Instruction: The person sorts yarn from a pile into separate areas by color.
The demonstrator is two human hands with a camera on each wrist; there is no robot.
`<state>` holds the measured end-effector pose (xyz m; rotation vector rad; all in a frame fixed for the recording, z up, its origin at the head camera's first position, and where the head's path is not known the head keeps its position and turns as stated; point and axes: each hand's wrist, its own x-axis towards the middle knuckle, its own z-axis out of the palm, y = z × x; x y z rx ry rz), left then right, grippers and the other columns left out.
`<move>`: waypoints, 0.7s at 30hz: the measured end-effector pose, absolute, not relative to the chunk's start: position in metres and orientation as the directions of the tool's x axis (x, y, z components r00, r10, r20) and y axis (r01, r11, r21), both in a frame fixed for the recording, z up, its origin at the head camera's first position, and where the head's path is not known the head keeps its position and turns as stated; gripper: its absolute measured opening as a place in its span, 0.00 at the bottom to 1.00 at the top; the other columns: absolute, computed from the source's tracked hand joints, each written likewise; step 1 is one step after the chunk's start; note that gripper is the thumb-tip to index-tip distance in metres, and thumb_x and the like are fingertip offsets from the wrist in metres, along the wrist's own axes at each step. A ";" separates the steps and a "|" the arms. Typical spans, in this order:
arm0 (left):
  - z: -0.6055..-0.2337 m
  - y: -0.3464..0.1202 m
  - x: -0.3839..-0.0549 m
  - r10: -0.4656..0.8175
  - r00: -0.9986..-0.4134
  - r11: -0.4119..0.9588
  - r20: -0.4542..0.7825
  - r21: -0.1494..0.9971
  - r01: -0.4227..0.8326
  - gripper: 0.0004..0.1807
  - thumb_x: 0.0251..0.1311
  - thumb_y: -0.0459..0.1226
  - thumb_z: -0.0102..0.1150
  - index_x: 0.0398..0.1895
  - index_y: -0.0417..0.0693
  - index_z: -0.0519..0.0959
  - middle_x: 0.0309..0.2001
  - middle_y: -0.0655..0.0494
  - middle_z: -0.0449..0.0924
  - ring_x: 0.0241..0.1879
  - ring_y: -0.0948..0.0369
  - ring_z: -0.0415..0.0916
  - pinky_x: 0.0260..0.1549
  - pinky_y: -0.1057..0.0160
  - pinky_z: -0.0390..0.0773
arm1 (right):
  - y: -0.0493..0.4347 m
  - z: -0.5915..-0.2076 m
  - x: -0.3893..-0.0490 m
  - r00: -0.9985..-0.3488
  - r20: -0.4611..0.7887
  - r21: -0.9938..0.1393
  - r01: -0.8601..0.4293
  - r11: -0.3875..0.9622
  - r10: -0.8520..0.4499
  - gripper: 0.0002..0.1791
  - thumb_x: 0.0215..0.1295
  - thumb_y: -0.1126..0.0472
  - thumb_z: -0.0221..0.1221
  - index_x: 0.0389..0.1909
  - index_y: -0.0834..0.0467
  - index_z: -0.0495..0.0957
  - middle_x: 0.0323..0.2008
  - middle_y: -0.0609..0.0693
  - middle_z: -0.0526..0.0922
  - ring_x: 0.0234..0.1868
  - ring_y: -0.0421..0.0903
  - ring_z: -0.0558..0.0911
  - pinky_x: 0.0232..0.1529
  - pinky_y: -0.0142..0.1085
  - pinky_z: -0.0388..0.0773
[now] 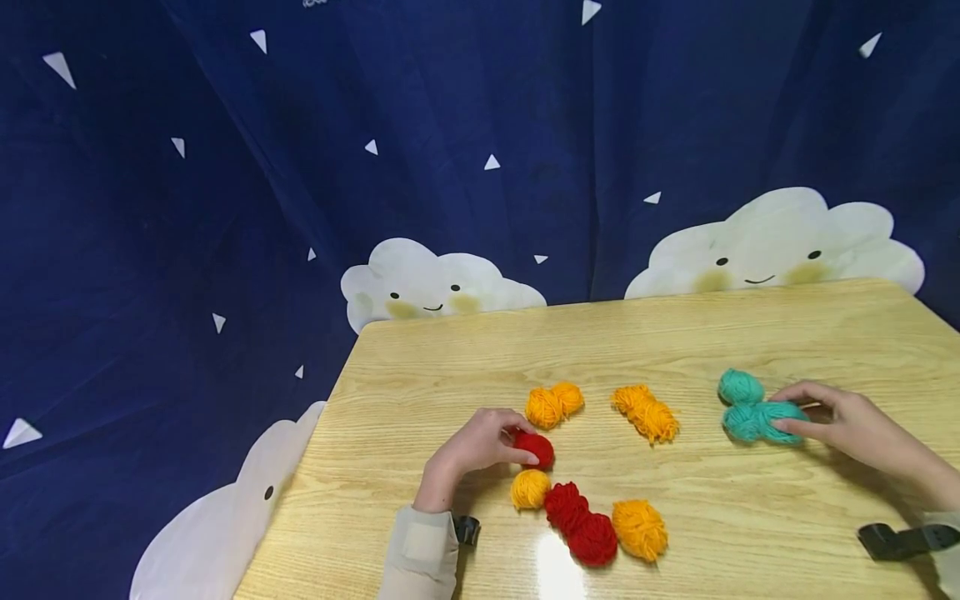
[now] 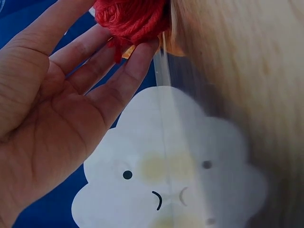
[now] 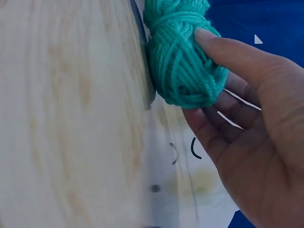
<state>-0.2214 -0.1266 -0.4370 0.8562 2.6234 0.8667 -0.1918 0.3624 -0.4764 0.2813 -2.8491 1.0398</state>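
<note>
My left hand (image 1: pixel 474 446) holds a small red yarn ball (image 1: pixel 542 451) between thumb and fingers at the table's middle. In the left wrist view the red yarn (image 2: pixel 133 21) shows a short loose end hanging by the fingertips. Over on the right, my right hand (image 1: pixel 851 421) grips one end of a teal yarn skein (image 1: pixel 782 419), which is pinched in at its middle. The right wrist view shows the thumb pressing on the teal strands (image 3: pixel 187 71), with fingers underneath. A second teal bundle (image 1: pixel 741 387) sits right behind the skein's left end.
An orange ball (image 1: pixel 530 489) lies just in front of the left hand's ball. Nearer are a red skein (image 1: pixel 581 525) and an orange bundle (image 1: pixel 640 530). Farther back lie two orange skeins (image 1: pixel 553 405) (image 1: pixel 647 413). A blue cloud-print curtain (image 1: pixel 480 125) hangs behind the wooden table (image 1: pixel 420 367).
</note>
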 end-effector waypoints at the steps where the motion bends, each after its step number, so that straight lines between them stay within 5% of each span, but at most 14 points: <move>1: -0.437 -0.127 -0.221 0.601 -0.797 0.651 -0.051 0.609 0.452 0.17 0.52 0.42 0.73 0.45 0.48 0.85 0.39 0.56 0.85 0.31 0.66 0.71 0.32 0.75 0.72 | 0.362 -0.477 -0.192 -0.979 0.146 -0.627 -0.205 0.751 -0.145 0.17 0.62 0.53 0.66 0.48 0.56 0.79 0.46 0.38 0.78 0.40 0.11 0.67 0.35 0.21 0.76; 4: -0.437 -0.126 -0.221 0.601 -0.797 0.653 -0.054 0.609 0.451 0.17 0.52 0.42 0.72 0.45 0.49 0.84 0.40 0.56 0.85 0.32 0.64 0.72 0.33 0.75 0.72 | 0.361 -0.477 -0.193 -0.978 0.138 -0.623 -0.206 0.755 -0.154 0.17 0.62 0.53 0.66 0.48 0.57 0.79 0.49 0.54 0.78 0.41 0.11 0.66 0.35 0.20 0.76; 7: -0.438 -0.126 -0.221 0.602 -0.797 0.650 -0.055 0.613 0.449 0.17 0.53 0.42 0.72 0.45 0.48 0.84 0.40 0.55 0.85 0.33 0.63 0.74 0.33 0.75 0.72 | 0.361 -0.478 -0.194 -0.976 0.142 -0.618 -0.217 0.756 -0.164 0.17 0.61 0.54 0.67 0.48 0.57 0.79 0.49 0.57 0.78 0.41 0.11 0.65 0.35 0.19 0.75; 21: -0.440 -0.122 -0.221 0.609 -0.792 0.648 -0.041 0.602 0.467 0.15 0.50 0.33 0.70 0.43 0.44 0.83 0.39 0.54 0.84 0.28 0.68 0.71 0.30 0.76 0.73 | 0.363 -0.480 -0.192 -0.969 0.180 -0.620 -0.246 0.745 -0.170 0.15 0.60 0.54 0.67 0.46 0.54 0.80 0.45 0.44 0.80 0.41 0.12 0.67 0.37 0.17 0.73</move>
